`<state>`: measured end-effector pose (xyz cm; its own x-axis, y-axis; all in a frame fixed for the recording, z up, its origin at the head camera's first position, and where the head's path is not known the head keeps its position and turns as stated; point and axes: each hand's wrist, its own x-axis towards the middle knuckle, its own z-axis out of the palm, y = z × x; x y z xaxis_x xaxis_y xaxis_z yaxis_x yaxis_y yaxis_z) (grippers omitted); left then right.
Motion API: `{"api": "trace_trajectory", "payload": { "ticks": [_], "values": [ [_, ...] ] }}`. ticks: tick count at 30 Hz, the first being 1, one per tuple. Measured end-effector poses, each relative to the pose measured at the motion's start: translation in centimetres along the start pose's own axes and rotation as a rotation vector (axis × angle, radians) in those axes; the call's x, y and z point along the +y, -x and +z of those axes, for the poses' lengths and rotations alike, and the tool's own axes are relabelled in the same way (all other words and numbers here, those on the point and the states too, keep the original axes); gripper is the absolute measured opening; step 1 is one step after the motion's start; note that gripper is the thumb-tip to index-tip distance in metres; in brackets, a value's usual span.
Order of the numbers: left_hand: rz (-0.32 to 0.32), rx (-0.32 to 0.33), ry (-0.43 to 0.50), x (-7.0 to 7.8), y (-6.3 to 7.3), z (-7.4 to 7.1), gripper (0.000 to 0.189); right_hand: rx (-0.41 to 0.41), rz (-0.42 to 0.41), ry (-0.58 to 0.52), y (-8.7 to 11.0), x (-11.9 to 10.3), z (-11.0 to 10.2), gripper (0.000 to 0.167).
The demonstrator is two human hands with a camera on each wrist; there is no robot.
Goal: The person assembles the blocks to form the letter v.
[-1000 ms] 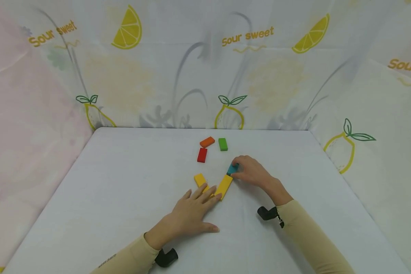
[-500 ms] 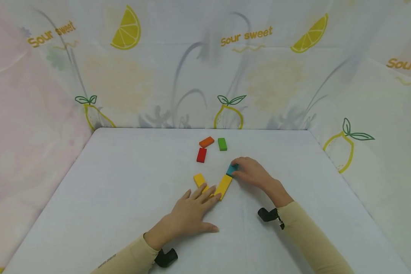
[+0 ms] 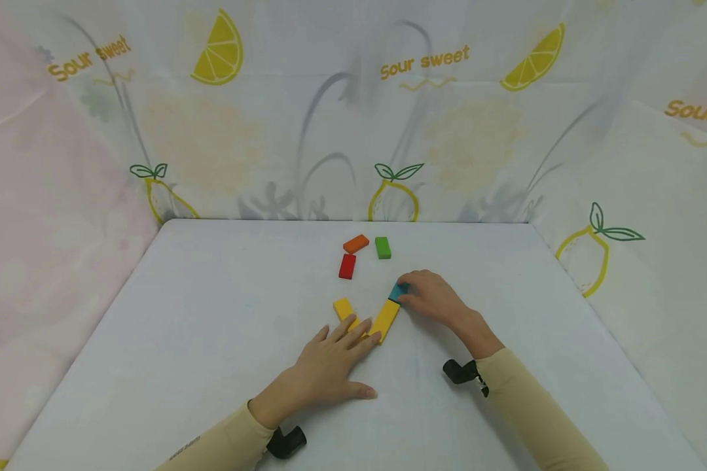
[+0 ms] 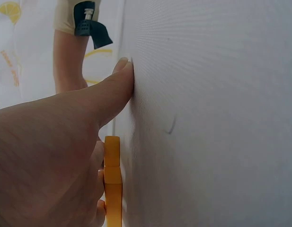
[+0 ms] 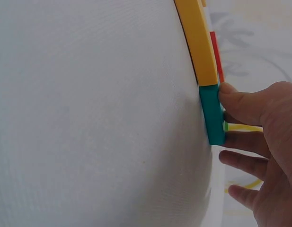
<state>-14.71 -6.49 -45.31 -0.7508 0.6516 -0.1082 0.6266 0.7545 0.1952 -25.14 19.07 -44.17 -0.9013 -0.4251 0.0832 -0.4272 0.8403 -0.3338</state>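
The blue block (image 3: 395,293) is a small, flat-sided rectangular piece with crisp straight edges, bright blue from the head and closer to teal in the right wrist view. It lies on the white surface (image 3: 224,294), end to end with the right yellow block (image 3: 385,319), the two forming one slanting line. The grip of the right hand (image 3: 435,297) is narrow, pinching the blue block between thumb and finger. The left hand (image 3: 330,366) has a wide grip, its fingers spread and resting over the yellow pieces, with the left yellow block (image 3: 344,309) angling out beyond them; the fingers hide the foot of this V shape.

All the blocks are smooth, slim oblongs of solid colour. Farther back lie the red block (image 3: 347,266), the orange block (image 3: 356,244) near its upper end, and the green block (image 3: 383,248) apart to the right. Close up, the surface shows a fine woven texture. Behind hangs a creased fabric backdrop (image 3: 353,131) printed with lemons.
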Motion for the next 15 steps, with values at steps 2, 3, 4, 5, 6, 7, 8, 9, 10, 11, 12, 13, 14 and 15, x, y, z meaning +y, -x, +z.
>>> {"api": "trace_trajectory", "payload": {
  "ticks": [2, 3, 4, 5, 6, 7, 8, 9, 10, 11, 12, 13, 14, 15],
  "values": [
    [0.000, -0.001, -0.001, -0.02, 0.00, 0.00, 0.091, 0.001, -0.003, 0.003, 0.04, 0.00, 0.02, 0.032],
    [0.000, -0.001, -0.001, -0.01, 0.01, -0.01, 0.091, 0.002, -0.001, -0.001, 0.06, -0.02, 0.01, 0.032],
    [0.000, -0.001, -0.001, -0.01, 0.01, 0.00, 0.091, 0.001, 0.003, -0.003, 0.09, -0.04, 0.02, 0.032],
    [0.000, -0.002, -0.002, -0.02, 0.01, 0.00, 0.091, 0.001, 0.005, -0.006, 0.11, -0.06, 0.02, 0.032],
    [0.001, -0.002, -0.002, -0.03, 0.02, -0.01, 0.091, 0.002, 0.006, -0.008, 0.15, -0.10, 0.02, 0.032],
    [0.001, -0.002, -0.002, -0.04, 0.02, -0.01, 0.091, 0.002, 0.009, -0.011, 0.17, -0.14, 0.01, 0.032],
    [0.001, -0.001, -0.004, -0.04, 0.04, 0.00, 0.091, 0.002, 0.011, -0.014, 0.18, -0.17, 0.02, 0.033],
    [0.002, 0.001, -0.002, -0.05, 0.05, -0.01, 0.091, 0.003, 0.011, -0.014, 0.19, -0.18, 0.05, 0.032],
    [0.002, 0.001, -0.002, -0.06, 0.05, -0.01, 0.091, 0.004, 0.008, -0.012, 0.19, -0.19, 0.09, 0.032],
    [0.002, 0.001, -0.001, -0.06, 0.06, -0.03, 0.091, 0.007, 0.005, -0.012, 0.20, -0.19, 0.12, 0.032],
    [0.003, 0.003, -0.001, -0.06, 0.07, -0.04, 0.091, 0.009, 0.002, -0.012, 0.20, -0.20, 0.15, 0.032],
    [0.003, 0.003, -0.002, -0.07, 0.08, -0.05, 0.091, 0.011, 0.000, -0.012, 0.21, -0.20, 0.18, 0.032],
    [0.004, 0.004, -0.002, -0.07, 0.09, -0.06, 0.091, 0.013, -0.002, -0.011, 0.21, -0.21, 0.20, 0.032],
    [0.004, 0.006, -0.002, -0.07, 0.10, -0.06, 0.091, 0.014, -0.005, -0.010, 0.21, -0.18, 0.24, 0.032]
  ]
}}
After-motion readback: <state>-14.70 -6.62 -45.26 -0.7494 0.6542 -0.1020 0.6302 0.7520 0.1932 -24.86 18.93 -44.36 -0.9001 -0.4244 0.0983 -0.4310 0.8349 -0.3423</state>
